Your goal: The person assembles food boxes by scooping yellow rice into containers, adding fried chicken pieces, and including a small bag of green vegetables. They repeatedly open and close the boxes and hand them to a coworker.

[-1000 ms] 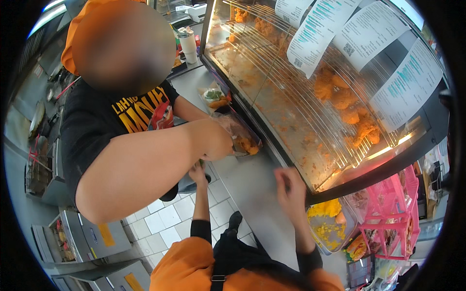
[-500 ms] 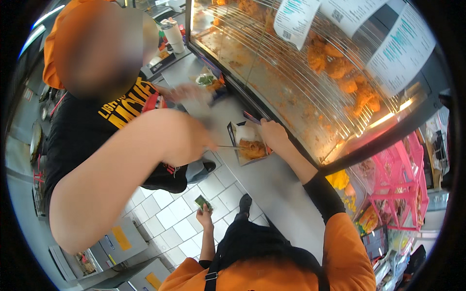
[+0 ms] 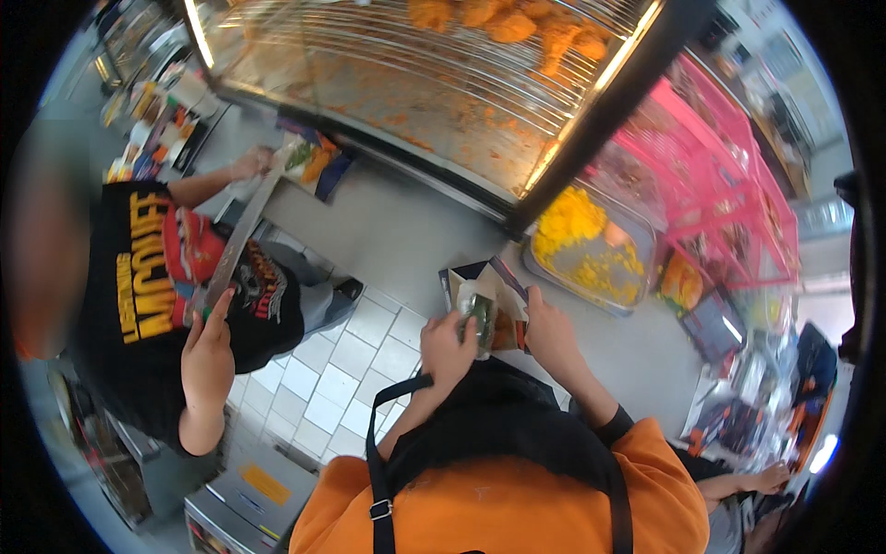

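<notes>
My left hand [image 3: 448, 355] pinches a small clear packet with dark green contents [image 3: 477, 323] over an open paper takeaway box [image 3: 451, 288]. My right hand [image 3: 551, 328] grips the box's right side, fingers at its rim. Inside the box, a brown fried piece [image 3: 503, 331] shows beside the packet; the rest of the contents is mostly hidden. The box is at the counter's near edge, close to my body.
A co-worker [image 3: 217, 249] at left holds a long metal blade [image 3: 245, 226] near another filled box [image 3: 314, 166]. A glass warming cabinet [image 3: 369, 83] with fried pieces stands behind the counter [image 3: 397, 222]. At right are a metal tray of yellow food [image 3: 591, 245] and pink baskets [image 3: 711, 175].
My left hand has raised the green packet from low over the floor to the box. The box has come nearer to me, my right hand still on it. The co-worker's arm and tool have withdrawn left.
</notes>
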`<control>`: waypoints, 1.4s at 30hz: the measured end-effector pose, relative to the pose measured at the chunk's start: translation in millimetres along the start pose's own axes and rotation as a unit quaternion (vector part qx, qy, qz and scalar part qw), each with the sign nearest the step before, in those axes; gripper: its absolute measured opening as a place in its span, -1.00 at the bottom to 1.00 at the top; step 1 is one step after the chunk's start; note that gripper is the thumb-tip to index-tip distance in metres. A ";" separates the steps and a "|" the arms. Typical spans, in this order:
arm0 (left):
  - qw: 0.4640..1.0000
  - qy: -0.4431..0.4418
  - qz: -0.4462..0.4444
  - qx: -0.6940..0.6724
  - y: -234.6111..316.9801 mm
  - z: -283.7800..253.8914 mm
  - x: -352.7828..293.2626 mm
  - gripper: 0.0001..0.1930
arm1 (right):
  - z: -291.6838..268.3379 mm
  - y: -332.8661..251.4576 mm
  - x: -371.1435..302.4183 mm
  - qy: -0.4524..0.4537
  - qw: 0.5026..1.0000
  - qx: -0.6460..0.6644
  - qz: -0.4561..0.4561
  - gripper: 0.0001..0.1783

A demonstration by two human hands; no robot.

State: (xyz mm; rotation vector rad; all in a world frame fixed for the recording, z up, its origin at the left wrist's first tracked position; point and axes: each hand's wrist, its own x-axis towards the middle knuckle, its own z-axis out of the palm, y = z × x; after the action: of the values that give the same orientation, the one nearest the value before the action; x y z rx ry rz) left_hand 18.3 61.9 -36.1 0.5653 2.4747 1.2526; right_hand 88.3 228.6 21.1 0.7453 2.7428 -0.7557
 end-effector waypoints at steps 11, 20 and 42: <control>0.949 -0.174 0.263 0.021 124.0 156.0 -52.6 -0.48 | -14.0 131.6 -138.6 0.131 0.945 0.220 0.203 -0.63; 0.863 -0.443 0.232 0.070 210.5 265.3 -119.2 -0.35 | -126.7 354.2 -290.1 0.059 0.834 0.542 0.088 -0.68; 0.768 -0.471 0.419 0.114 235.0 260.1 -125.5 -0.32 | -381.8 648.6 -133.8 0.602 0.760 0.133 0.203 -0.72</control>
State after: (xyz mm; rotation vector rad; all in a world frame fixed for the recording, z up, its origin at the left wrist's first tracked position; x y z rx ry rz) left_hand 290.7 309.6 19.4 1.9373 1.4647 0.5508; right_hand 517.4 854.5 112.5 2.5397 3.1560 -0.6773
